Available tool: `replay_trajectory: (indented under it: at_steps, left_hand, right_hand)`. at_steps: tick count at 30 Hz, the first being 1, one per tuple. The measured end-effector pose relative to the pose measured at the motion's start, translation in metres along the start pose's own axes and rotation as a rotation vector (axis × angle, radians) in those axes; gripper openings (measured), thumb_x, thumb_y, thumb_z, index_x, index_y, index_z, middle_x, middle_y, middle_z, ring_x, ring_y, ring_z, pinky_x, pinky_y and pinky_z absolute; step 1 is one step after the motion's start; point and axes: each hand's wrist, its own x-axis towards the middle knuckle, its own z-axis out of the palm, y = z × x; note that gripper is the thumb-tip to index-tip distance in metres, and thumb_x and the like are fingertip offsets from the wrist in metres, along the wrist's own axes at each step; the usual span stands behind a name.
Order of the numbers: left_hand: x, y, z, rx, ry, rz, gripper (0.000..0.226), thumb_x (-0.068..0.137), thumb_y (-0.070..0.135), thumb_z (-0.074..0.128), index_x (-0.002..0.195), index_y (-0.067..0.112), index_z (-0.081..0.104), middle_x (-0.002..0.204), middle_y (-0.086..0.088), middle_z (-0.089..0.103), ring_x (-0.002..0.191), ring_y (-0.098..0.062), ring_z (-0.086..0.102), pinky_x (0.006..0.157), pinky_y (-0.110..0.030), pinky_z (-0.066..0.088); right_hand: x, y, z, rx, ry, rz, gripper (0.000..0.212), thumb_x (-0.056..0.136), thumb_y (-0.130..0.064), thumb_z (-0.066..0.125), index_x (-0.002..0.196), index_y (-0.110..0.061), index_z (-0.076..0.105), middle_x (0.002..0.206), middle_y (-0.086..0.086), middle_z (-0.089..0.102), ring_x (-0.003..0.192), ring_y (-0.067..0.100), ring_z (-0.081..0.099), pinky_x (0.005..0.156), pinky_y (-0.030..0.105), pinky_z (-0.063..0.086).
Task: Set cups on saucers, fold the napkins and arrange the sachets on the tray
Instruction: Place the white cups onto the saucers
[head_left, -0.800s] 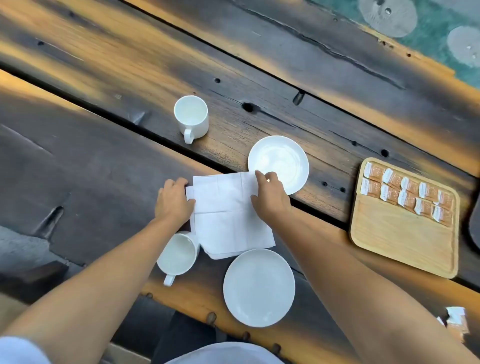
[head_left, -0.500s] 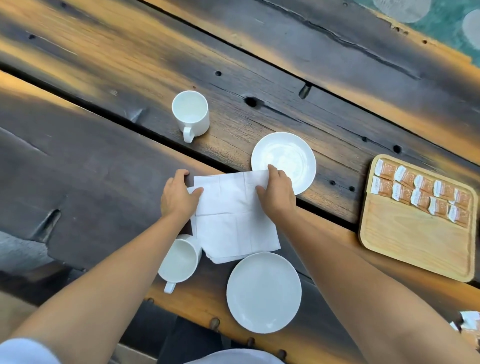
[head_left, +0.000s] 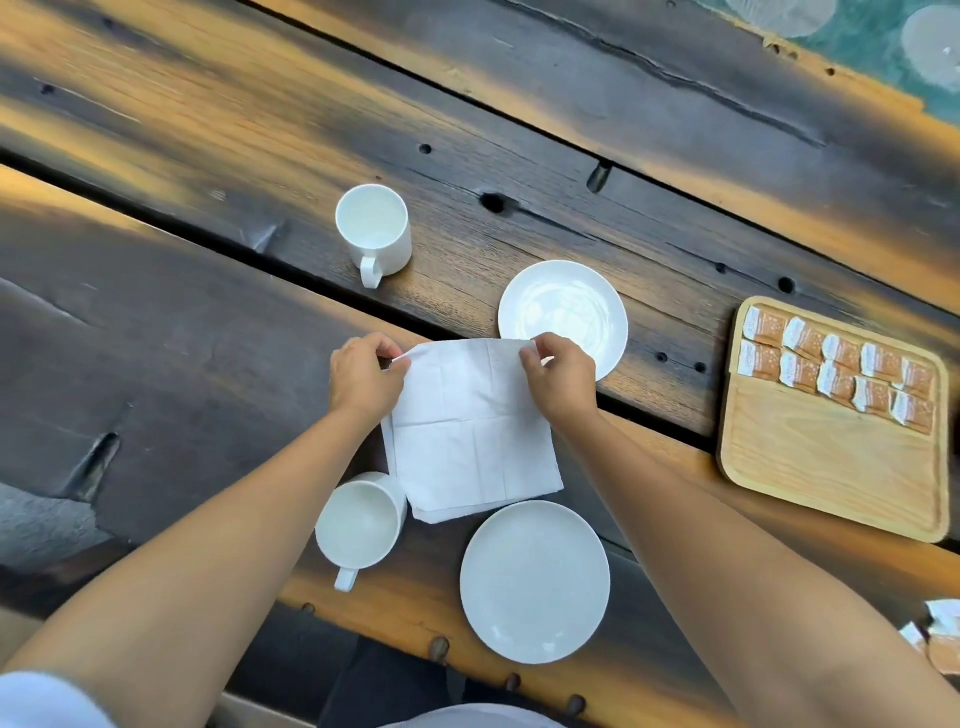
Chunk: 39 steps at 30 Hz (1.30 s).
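nearest the person, a white saucer (head_left: 535, 582) lies flat on the dark wooden surface (head_left: 156, 364), with nothing on it. just to its left a white cup (head_left: 358, 525) stands upright, its handle turned toward the person, directly on the surface. a few loose sachets (head_left: 943, 631) are seen at the right edge, partly cut off.

beyond these, a white napkin (head_left: 472, 431) is spread between the two forearms; its near edge lies just beside the near cup and saucer, and more white layers show beneath it. its far left corner is pinched by the fingers of the left hand (head_left: 366, 376), and its far right corner is pinched by the fingers of the right hand (head_left: 561, 379), both corners being raised a little off the surface.

just past the right hand a second saucer (head_left: 563, 312) lies bare. to the right, a wooden tray (head_left: 831, 467) holds two rows of orange-and-white sachets (head_left: 836, 369) along its far side. farther off to the left, a second cup (head_left: 374, 231) stands upright on the surface, apart from both saucers.
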Motion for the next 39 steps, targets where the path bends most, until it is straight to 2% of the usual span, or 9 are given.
replay_trajectory:
  at_steps: [5,11,15,18,22,27,31,36,39]
  left_hand:
    - [-0.008,0.012,-0.015,-0.141,-0.016,-0.041,0.009,0.086,0.014,0.068,0.089,0.019,0.061,0.076,0.008,0.060,0.085,-0.013,0.057,0.069,-0.021,0.041]
    - [-0.016,0.007,-0.025,-0.130,0.000,-0.074,0.014,0.087,0.011,0.066,0.098,0.018,0.060,0.074,0.006,0.056,0.084,-0.015,0.053,0.068,-0.025,0.040]
    - [-0.016,-0.005,-0.031,-0.043,-0.018,-0.139,0.011,0.089,0.011,0.060,0.098,0.017,0.060,0.091,-0.004,0.065,0.093,-0.021,0.057,0.072,-0.029,0.042]
    - [-0.011,-0.013,-0.038,0.017,0.000,-0.197,0.014,0.089,0.008,0.052,0.095,0.017,0.062,0.099,-0.007,0.068,0.098,-0.025,0.059,0.073,-0.029,0.043]
    - [0.003,-0.021,-0.048,0.014,0.010,-0.272,0.016,0.086,0.008,0.055,0.092,0.020,0.064,0.089,-0.001,0.071,0.102,-0.024,0.061,0.079,-0.029,0.047]
    - [0.027,-0.010,-0.055,-0.084,0.007,-0.287,0.015,0.086,0.010,0.056,0.092,0.022,0.063,0.092,-0.004,0.070,0.091,-0.022,0.064,0.063,-0.023,0.046]
    - [0.049,0.000,-0.055,-0.189,0.020,-0.292,0.018,0.085,0.008,0.054,0.085,0.024,0.061,0.087,-0.004,0.071,0.091,-0.024,0.068,0.080,-0.034,0.057]
    - [0.068,-0.003,-0.057,-0.197,0.030,-0.286,0.014,0.087,0.010,0.057,0.093,0.019,0.066,0.084,-0.002,0.072,0.090,-0.020,0.067,0.077,-0.029,0.053]
    - [0.072,-0.009,-0.055,-0.203,-0.011,-0.285,0.010,0.087,0.012,0.061,0.093,0.016,0.068,0.080,-0.001,0.073,0.086,-0.021,0.069,0.074,-0.028,0.053]
  right_hand:
    - [-0.004,-0.007,-0.011,0.043,-0.003,0.054,0.021,0.094,-0.027,0.054,0.090,-0.013,0.069,0.086,-0.004,0.068,0.081,0.017,0.059,0.068,0.024,0.038]
    - [-0.012,-0.008,-0.006,0.025,-0.072,0.063,0.021,0.093,-0.027,0.056,0.090,-0.011,0.070,0.089,0.006,0.072,0.084,0.024,0.062,0.072,0.026,0.041]
    - [-0.011,-0.012,0.007,-0.002,-0.117,0.040,0.022,0.093,-0.027,0.054,0.090,-0.012,0.069,0.089,0.006,0.072,0.085,0.025,0.062,0.075,0.029,0.046]
    - [-0.004,-0.021,0.017,-0.040,-0.156,0.013,0.020,0.093,-0.026,0.054,0.078,-0.017,0.063,0.079,0.001,0.066,0.080,0.024,0.059,0.072,0.028,0.044]
    - [0.009,-0.038,0.029,-0.098,-0.174,-0.032,0.034,0.091,-0.023,0.052,0.059,-0.021,0.041,0.059,-0.006,0.046,0.059,0.015,0.043,0.062,0.028,0.037]
    - [0.039,-0.059,0.041,-0.209,-0.226,-0.050,0.020,0.088,-0.019,0.049,0.069,-0.015,0.048,0.065,-0.001,0.052,0.065,0.020,0.048,0.059,0.031,0.040]
    - [0.057,-0.074,0.059,-0.230,-0.327,-0.059,0.030,0.085,-0.015,0.047,0.058,-0.017,0.034,0.056,-0.003,0.041,0.060,0.020,0.041,0.054,0.030,0.031]
    - [0.067,-0.099,0.092,-0.216,-0.378,-0.095,0.035,0.084,-0.013,0.048,0.053,-0.020,0.033,0.052,-0.007,0.039,0.057,0.016,0.040,0.050,0.028,0.021]
    - [0.070,-0.108,0.108,-0.201,-0.384,-0.113,0.037,0.087,-0.013,0.049,0.054,-0.020,0.036,0.057,-0.002,0.045,0.071,0.024,0.044,0.061,0.027,0.026]
